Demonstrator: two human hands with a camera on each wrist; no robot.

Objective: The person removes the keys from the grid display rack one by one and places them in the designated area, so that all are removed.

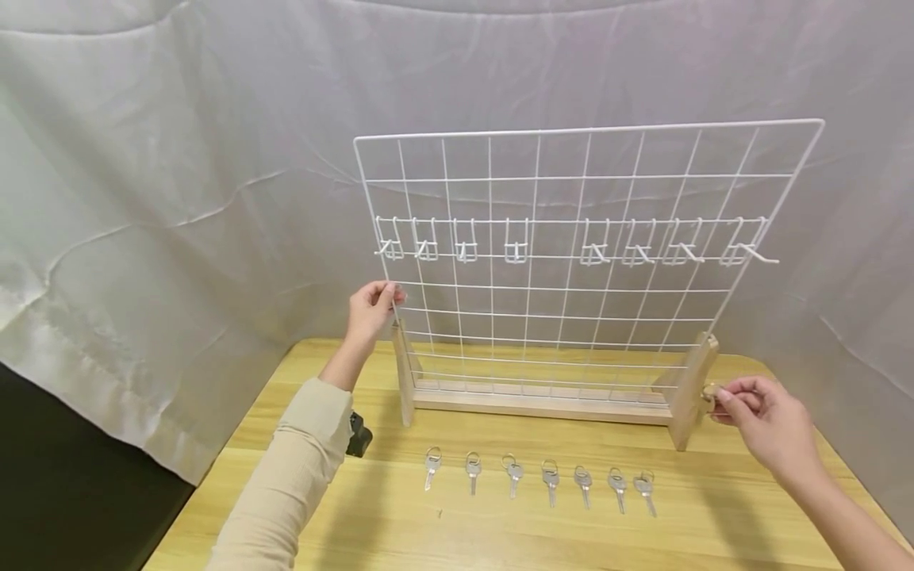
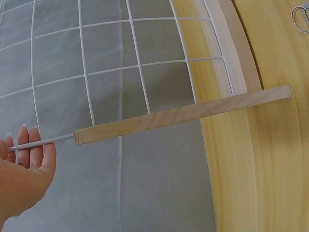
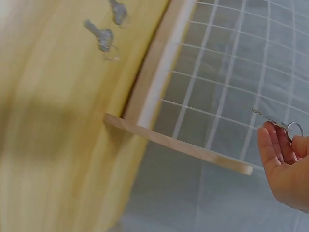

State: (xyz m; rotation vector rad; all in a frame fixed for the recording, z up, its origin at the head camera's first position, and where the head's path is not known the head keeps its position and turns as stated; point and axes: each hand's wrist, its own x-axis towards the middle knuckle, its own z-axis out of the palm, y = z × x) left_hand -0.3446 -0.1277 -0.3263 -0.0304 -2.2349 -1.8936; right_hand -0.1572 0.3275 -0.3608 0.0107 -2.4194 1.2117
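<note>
My left hand (image 1: 367, 317) grips the left edge wire of a white wire grid panel (image 1: 528, 286), just above its wooden foot. In the left wrist view, the fingers (image 2: 36, 154) curl around that wire. Off the panel's lower right side, my right hand (image 1: 774, 424) pinches a silver key (image 3: 263, 115) by its ring (image 3: 295, 128). The key's blade points away from the fingertips. Several white wire hooks (image 1: 466, 247) hang in a row across the panel, with no keys on them.
Several keys with rings (image 1: 550, 476) lie in a row on the wooden table (image 1: 500, 539) before the panel. A wooden stand (image 1: 543, 404) holds the panel upright. Grey cloth (image 1: 214, 159) hangs behind and at the sides. A small black object (image 1: 359, 436) shows beside the left sleeve.
</note>
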